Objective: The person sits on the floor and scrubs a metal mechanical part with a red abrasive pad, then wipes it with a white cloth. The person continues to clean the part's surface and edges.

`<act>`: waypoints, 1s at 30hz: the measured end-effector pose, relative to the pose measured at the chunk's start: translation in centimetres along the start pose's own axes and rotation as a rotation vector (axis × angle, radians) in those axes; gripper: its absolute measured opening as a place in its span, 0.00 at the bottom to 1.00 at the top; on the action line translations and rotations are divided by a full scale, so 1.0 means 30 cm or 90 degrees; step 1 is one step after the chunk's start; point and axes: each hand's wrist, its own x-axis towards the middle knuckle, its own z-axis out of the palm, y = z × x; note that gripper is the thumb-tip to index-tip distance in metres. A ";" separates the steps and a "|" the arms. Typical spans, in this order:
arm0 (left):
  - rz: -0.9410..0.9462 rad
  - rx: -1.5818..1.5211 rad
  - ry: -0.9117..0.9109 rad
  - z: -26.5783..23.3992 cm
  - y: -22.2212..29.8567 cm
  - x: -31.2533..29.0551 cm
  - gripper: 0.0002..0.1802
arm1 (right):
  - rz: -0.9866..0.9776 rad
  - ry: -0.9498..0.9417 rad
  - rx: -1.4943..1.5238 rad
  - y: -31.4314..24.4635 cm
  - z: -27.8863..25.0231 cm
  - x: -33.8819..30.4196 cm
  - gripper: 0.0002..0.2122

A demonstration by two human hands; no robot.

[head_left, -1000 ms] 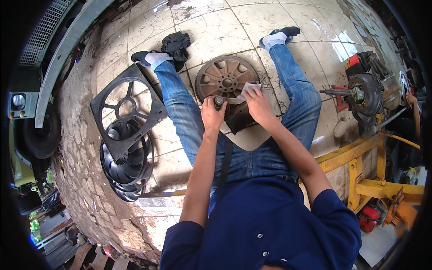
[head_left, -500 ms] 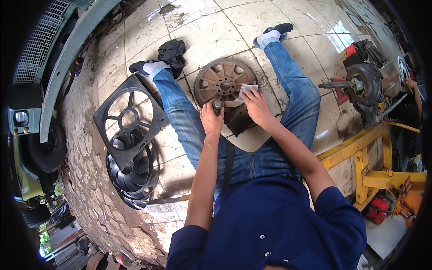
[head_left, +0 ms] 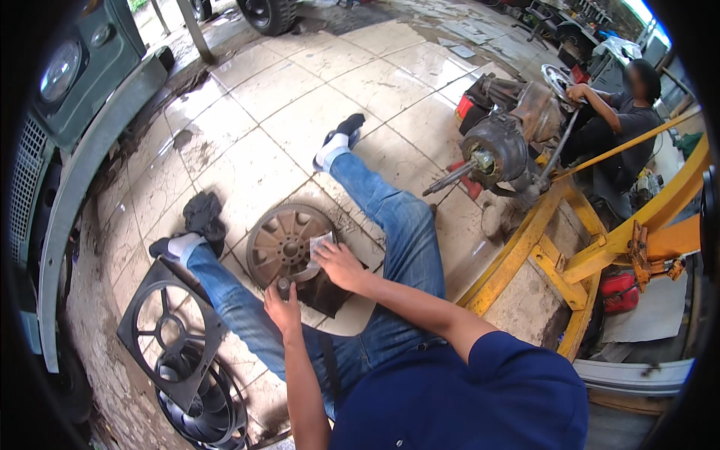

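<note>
I sit on a tiled floor with my legs in blue jeans spread apart. Between them lies a rusty round flywheel with a toothed rim (head_left: 281, 244). My right hand (head_left: 339, 264) presses a small pale piece of sandpaper or cloth (head_left: 321, 244) against the wheel's right side. At the wheel's near edge my left hand (head_left: 281, 307) grips a small dark cylindrical part (head_left: 283, 285). Under the wheel lies a dark mat (head_left: 330, 296).
A black fan shroud (head_left: 166, 326) and a black fan (head_left: 202, 405) lie at my left. A green vehicle front (head_left: 67, 97) stands far left. A yellow steel frame (head_left: 600, 240) carries an engine assembly (head_left: 502, 146) at right, where another person (head_left: 622, 120) works.
The view has swung up and to the right, bringing the yellow frame, engine and the other person into sight. Both hands stay on the wheel in about the same places.
</note>
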 end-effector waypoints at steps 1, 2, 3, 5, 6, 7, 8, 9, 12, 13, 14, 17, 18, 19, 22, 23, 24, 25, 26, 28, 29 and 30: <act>0.013 -0.002 0.003 0.010 -0.001 -0.001 0.22 | -0.012 -0.026 0.011 0.001 -0.004 -0.001 0.19; 0.029 -0.004 0.006 0.025 0.002 0.007 0.22 | -0.044 -0.018 0.010 -0.003 0.017 -0.012 0.18; 0.023 -0.009 0.000 0.018 -0.004 0.003 0.23 | -0.114 -0.026 0.046 -0.011 0.022 -0.020 0.18; 0.005 -0.016 0.003 0.013 -0.006 0.007 0.23 | -0.162 -0.010 0.121 0.012 0.024 0.000 0.19; -0.005 -0.020 0.004 0.010 -0.007 0.006 0.23 | -0.102 0.004 0.092 0.013 0.026 0.004 0.19; -0.008 -0.044 -0.009 0.013 -0.014 0.001 0.24 | -0.043 0.019 0.062 0.007 0.029 0.004 0.19; -0.007 -0.034 -0.012 0.012 -0.006 0.001 0.24 | 0.020 0.035 0.034 0.002 0.037 0.004 0.19; -0.006 -0.025 -0.015 0.011 0.003 0.001 0.24 | 0.011 0.003 0.039 -0.011 0.040 0.007 0.19; 0.002 -0.011 -0.008 0.003 -0.014 -0.001 0.25 | -0.104 -0.106 0.079 -0.055 0.001 0.025 0.17; 0.017 -0.004 0.006 0.005 -0.018 -0.001 0.24 | -0.050 -0.094 0.065 -0.048 -0.011 0.039 0.16; 0.032 0.002 0.018 0.006 -0.014 0.000 0.24 | 0.005 -0.081 0.050 -0.036 -0.012 0.049 0.15; 0.046 0.010 0.028 0.013 -0.005 0.003 0.23 | 0.018 -0.147 0.027 -0.046 0.001 0.080 0.15; 0.045 0.004 0.030 0.014 -0.005 0.006 0.23 | -0.004 -0.187 0.024 -0.057 0.006 0.083 0.15; 0.019 -0.006 0.014 0.013 -0.007 0.009 0.23 | -0.095 -0.167 0.084 -0.060 0.007 0.075 0.14; -0.035 -0.026 -0.011 0.004 -0.006 0.013 0.23 | -0.039 -0.210 0.041 -0.035 -0.018 0.108 0.13; -0.034 -0.026 -0.005 0.004 -0.004 0.010 0.23 | 0.022 -0.218 0.013 -0.028 -0.035 0.113 0.14; -0.033 -0.025 0.001 0.003 -0.002 0.009 0.23 | 0.012 -0.232 0.007 -0.035 -0.033 0.117 0.14; -0.035 -0.025 0.000 0.003 -0.004 0.010 0.23 | 0.002 -0.245 0.000 -0.048 -0.036 0.124 0.14; -0.034 -0.027 -0.004 0.007 -0.003 0.013 0.23 | -0.005 -0.257 -0.008 -0.051 -0.020 0.118 0.14; -0.025 -0.016 -0.011 0.014 -0.003 0.016 0.25 | -0.077 -0.186 0.033 -0.034 0.005 0.096 0.13; -0.021 -0.001 -0.012 0.013 -0.010 0.013 0.26 | -0.088 -0.174 0.028 -0.032 -0.006 0.103 0.12; -0.017 0.014 -0.013 0.012 -0.016 0.009 0.27 | -0.099 -0.163 0.022 -0.028 -0.016 0.110 0.11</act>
